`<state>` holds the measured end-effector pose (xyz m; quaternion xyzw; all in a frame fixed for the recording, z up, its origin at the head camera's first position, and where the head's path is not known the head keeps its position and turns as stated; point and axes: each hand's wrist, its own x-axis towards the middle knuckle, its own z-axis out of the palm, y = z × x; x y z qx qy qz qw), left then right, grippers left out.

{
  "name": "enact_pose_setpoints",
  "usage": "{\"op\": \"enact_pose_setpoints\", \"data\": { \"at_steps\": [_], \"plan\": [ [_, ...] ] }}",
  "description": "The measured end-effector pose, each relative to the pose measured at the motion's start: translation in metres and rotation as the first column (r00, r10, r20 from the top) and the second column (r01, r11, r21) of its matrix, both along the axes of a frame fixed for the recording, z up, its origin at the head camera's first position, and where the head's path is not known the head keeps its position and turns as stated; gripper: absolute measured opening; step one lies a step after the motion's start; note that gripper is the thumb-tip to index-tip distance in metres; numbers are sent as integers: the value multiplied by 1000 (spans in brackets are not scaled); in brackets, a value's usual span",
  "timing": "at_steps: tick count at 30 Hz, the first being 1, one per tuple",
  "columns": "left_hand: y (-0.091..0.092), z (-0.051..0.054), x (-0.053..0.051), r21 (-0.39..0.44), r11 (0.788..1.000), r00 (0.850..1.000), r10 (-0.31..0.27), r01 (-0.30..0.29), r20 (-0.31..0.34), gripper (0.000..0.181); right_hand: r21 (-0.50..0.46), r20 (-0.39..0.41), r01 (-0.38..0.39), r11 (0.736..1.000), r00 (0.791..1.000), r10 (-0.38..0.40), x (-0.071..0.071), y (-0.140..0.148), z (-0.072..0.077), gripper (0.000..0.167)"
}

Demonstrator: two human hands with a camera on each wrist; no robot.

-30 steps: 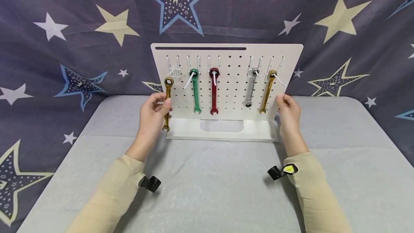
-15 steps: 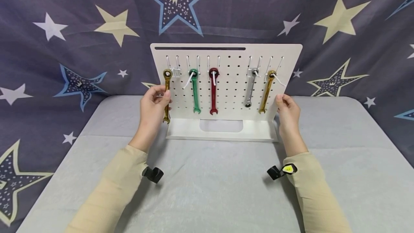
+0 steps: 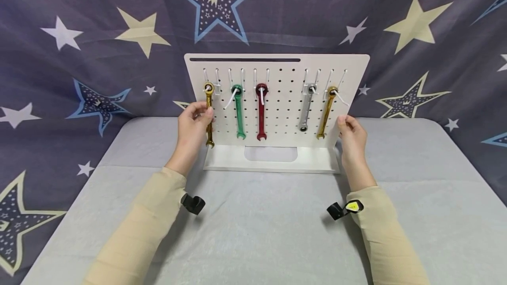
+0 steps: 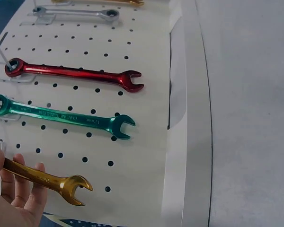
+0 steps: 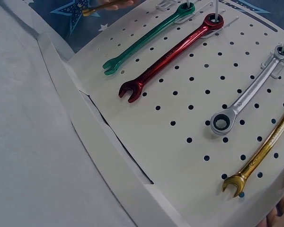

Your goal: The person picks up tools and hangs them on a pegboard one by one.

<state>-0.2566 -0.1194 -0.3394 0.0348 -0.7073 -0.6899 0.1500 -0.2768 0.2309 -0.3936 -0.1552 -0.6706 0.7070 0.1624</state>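
Note:
My left hand (image 3: 191, 133) pinches a gold combination wrench (image 3: 209, 100) by its shaft, ring end up. That ring lies over the leftmost white hook, and a pale bit, seemingly the hook's tip, shows inside it. In the left wrist view, the wrench's open-ended jaw (image 4: 75, 189) points away from the fingers. My right hand (image 3: 354, 142) grips the right edge of the white pegboard (image 3: 283, 140), thumb in front. On the board hang a green wrench (image 3: 239, 115), a red wrench (image 3: 261, 113), a silver wrench (image 3: 306, 111) and a second gold wrench (image 3: 325, 115).
The pegboard stands on its white base (image 3: 225, 157) on a grey cloth-covered table (image 3: 261, 223). Behind it hangs a dark star-patterned curtain (image 3: 301, 8). White hooks jut forward from the board, including one (image 3: 231, 99) through the green wrench. Each wrist wears a small black camera (image 3: 193, 204).
My left hand has raised the gold wrench and moved it right, bringing its ring from below and left of the leftmost hook onto it. The right hand stays on the board's edge.

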Motion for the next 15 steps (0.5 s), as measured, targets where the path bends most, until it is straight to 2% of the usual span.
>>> {"op": "enact_pose_setpoints", "data": {
  "at_steps": [7,15],
  "plan": [
    [-3,0,-9,3,1000,999,14,-14,33,22,-18,-5,3,1000,1000,-3,1,-4,-1,21],
    [-1,-4,-18,-10,998,997,65,-65,49,27,-14,10,10,1000,1000,-9,0,-1,0,15]
  ]
}}
